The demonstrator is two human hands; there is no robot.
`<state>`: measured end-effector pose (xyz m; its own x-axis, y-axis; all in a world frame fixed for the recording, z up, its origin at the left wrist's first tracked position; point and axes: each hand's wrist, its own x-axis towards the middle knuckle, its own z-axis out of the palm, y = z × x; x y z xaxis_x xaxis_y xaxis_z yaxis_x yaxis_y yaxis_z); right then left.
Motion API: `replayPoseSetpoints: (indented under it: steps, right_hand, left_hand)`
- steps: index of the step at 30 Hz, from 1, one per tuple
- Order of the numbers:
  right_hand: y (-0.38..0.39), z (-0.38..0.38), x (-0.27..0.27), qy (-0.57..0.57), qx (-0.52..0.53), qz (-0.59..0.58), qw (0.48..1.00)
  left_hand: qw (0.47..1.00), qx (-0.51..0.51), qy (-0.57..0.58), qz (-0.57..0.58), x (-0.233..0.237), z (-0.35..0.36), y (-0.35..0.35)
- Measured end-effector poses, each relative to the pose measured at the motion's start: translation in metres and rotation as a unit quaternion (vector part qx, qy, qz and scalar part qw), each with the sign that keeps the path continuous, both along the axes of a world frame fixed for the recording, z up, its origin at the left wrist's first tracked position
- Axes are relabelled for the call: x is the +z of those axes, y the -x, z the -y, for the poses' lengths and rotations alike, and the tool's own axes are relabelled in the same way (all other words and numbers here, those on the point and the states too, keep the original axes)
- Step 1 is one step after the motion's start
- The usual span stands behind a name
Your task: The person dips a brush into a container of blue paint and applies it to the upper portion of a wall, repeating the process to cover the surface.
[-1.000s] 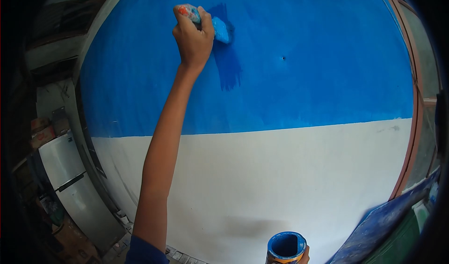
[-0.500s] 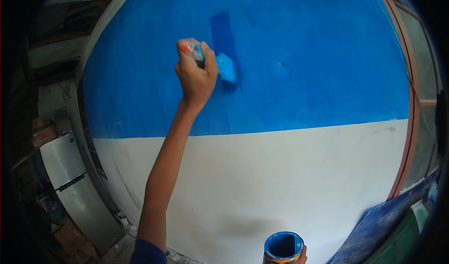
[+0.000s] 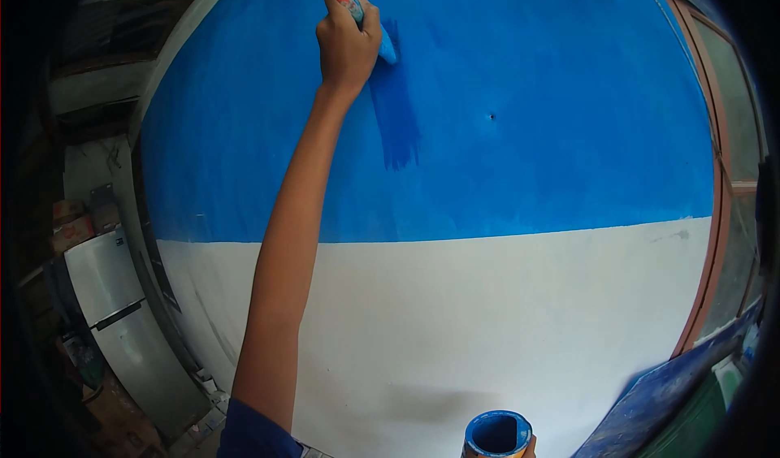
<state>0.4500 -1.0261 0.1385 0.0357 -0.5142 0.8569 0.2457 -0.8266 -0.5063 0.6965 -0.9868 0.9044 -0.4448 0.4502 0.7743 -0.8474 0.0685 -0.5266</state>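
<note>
My left hand (image 3: 348,48) is raised against the upper wall, its fingers closed around the handle of a paintbrush (image 3: 388,49). The handle is smeared with orange and light blue. Light-blue bristles lie at the top part of a darker blue stripe of paint (image 3: 396,125), which runs downward on the blue wall (image 3: 552,68). Low in the view, my right hand (image 3: 531,447) holds a paint can (image 3: 497,414) from its right side. Blue coats the can's rim and inside. Only a little of that hand shows; the rest is below the frame edge.
Below the blue is a white wall section (image 3: 487,312). A silver refrigerator (image 3: 146,369) stands at left with boxes (image 3: 71,229) on top. At right are a brown-framed window (image 3: 719,239) and a leaning blue-stained board (image 3: 650,401). A small hole (image 3: 491,117) marks the wall.
My left hand has moved the paintbrush up along the stripe, from its lower part to near its top. The can in my right hand sits slightly lower in view.
</note>
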Motion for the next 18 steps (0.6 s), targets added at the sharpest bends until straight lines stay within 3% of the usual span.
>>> replayPoseSetpoints:
  steps: [8, 10, 11, 14, 15, 17, 18]
  right_hand:
    - [-0.006, -0.019, 0.041, -0.021, -0.017, -0.003, 1.000]
    - [0.006, -0.029, 0.062, -0.269, 0.104, -0.101, 0.952]
    - [0.001, -0.024, 0.043, -0.269, 0.106, -0.100, 0.952]
    - [-0.014, -0.010, -0.001, -0.082, 0.029, -0.082, 0.993]
    - [-0.016, -0.018, 0.021, -0.056, 0.023, -0.038, 0.997]
    - [0.003, -0.034, 0.082, -0.182, 0.091, -0.088, 0.975]
    - [-0.007, -0.019, 0.039, -0.095, 0.087, -0.038, 0.991]
  left_hand:
    - [0.999, 0.009, -0.035, 0.013, -0.112, -0.009, -0.006]
    - [0.996, 0.032, -0.077, 0.009, -0.135, -0.013, -0.006]
    - [0.996, 0.028, -0.082, 0.030, -0.141, -0.014, -0.008]
    - [0.996, 0.037, -0.070, 0.037, -0.144, -0.027, -0.007]
    - [0.994, -0.012, -0.104, -0.018, -0.133, -0.034, -0.006]
    - [0.995, -0.050, -0.082, -0.041, -0.098, -0.047, -0.003]
    - [0.991, -0.082, -0.076, -0.075, -0.082, -0.051, -0.004]
